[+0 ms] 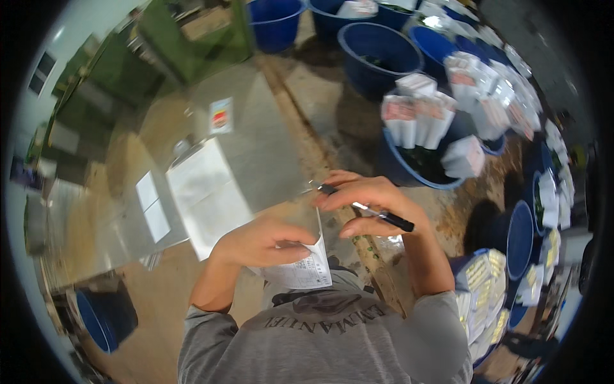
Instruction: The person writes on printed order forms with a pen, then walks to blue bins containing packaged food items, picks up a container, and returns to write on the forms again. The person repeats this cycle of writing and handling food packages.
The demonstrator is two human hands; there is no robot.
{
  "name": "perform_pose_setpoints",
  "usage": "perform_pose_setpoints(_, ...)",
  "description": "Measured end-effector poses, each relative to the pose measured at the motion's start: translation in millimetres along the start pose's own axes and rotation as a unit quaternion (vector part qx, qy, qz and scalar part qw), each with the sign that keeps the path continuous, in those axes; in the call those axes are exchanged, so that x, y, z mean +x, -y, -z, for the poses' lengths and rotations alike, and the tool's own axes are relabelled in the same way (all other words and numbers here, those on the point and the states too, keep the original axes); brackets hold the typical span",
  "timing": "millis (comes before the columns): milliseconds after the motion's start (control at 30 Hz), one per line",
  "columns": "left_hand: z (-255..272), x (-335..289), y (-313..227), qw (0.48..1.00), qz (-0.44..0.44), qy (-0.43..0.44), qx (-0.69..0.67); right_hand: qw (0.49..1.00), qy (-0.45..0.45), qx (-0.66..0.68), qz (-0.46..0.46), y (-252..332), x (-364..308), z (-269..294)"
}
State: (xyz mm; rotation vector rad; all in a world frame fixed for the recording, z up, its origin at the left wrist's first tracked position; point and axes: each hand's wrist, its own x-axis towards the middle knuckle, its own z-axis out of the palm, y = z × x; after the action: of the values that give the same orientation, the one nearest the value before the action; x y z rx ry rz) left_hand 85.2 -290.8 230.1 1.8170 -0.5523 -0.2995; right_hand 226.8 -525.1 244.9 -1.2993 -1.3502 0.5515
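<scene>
- Left hand (259, 242) near centre, grip closed on a small white printed paper slip (300, 269), thumb pressed on top of it; slip sits just in front of the person's chest.
- Right hand (371, 205) just right of and slightly farther than the left, grip pinching a black pen (374, 213); pen lies across the fingers, dark end pointing right, lighter tip toward the left.
- Hands close together, pen just above the slip; cannot tell if pen touches paper.
- Grey metal table (256, 147) left and far of the hands, with a large white sheet (208, 192) and two small white cards (152, 205) on it, plus a small colour label (220, 115) farther back.
- Blue tubs (377, 57) far and right, several stuffed with white packets (419, 118).
- One more blue tub (102, 317) near left, on the floor.
- Grey shirt (332, 339) at the near edge.
</scene>
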Motion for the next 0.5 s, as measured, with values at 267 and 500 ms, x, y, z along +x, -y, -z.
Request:
perform_pose_setpoints(267,-47,155,-22,0.991,0.015,0.126,-0.041,0.988,-0.027,-0.027,-0.149,50,-123,90)
perform_pose_setpoints(500,-70,298,-17,0.968,0.016,0.251,0.026,0.951,-0.164,-0.124,-0.229,63,-198,155)
